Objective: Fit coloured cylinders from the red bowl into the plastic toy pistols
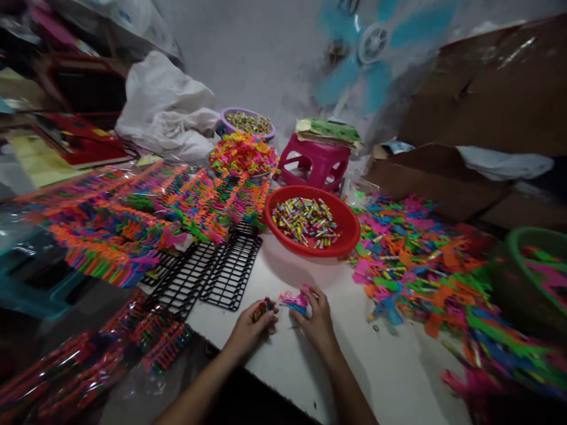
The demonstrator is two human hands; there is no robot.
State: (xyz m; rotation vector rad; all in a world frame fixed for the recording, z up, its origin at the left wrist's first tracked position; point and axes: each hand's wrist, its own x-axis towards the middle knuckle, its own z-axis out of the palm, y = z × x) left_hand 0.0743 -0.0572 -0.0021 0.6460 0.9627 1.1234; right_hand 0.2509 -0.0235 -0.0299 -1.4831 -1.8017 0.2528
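Over the white tabletop, my left hand is closed around a few small dark and red tube-like pieces; their exact kind is hard to make out. Just to its right, my right hand pinches a pink and blue plastic toy piece between thumb and fingers. The two hands are close but apart. Beyond them stands a red basin with many small yellow, white and pink tubes in it.
Black wire racks lie left, beside rows of colourful plastic toys. Loose toy pieces pile up on the right, near a green tub. A pink stool and a blue fan are behind.
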